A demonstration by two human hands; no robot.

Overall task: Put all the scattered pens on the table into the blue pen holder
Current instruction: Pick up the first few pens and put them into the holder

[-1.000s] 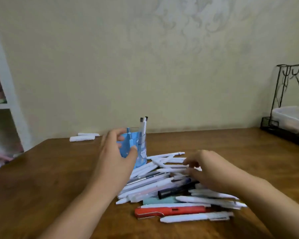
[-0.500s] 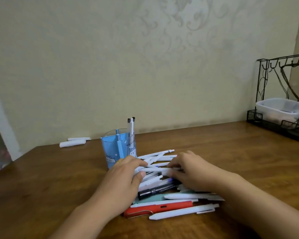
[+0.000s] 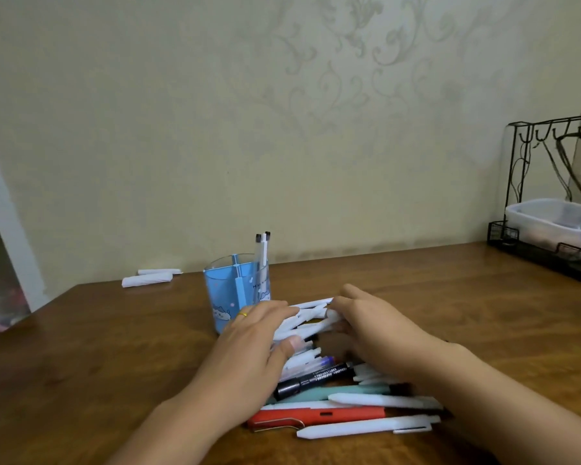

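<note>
Nearest on the wooden table [image 3: 81, 347]: a white pen [image 3: 366, 426], a red pen [image 3: 319, 416], a teal pen [image 3: 329, 392] and a black marker [image 3: 316, 380], lying loose in a heap. Mid-scene: left hand [image 3: 252, 344] and right hand [image 3: 373, 330], fingers curled inward, clasp a bundle of white pens [image 3: 306, 318] between them over the heap. Farther: blue pen holder [image 3: 228, 290] upright just left of the bundle, two pens standing in it; white rolls [image 3: 148, 278] far left; black wire rack [image 3: 557, 196] with a plastic tub far right.
</note>
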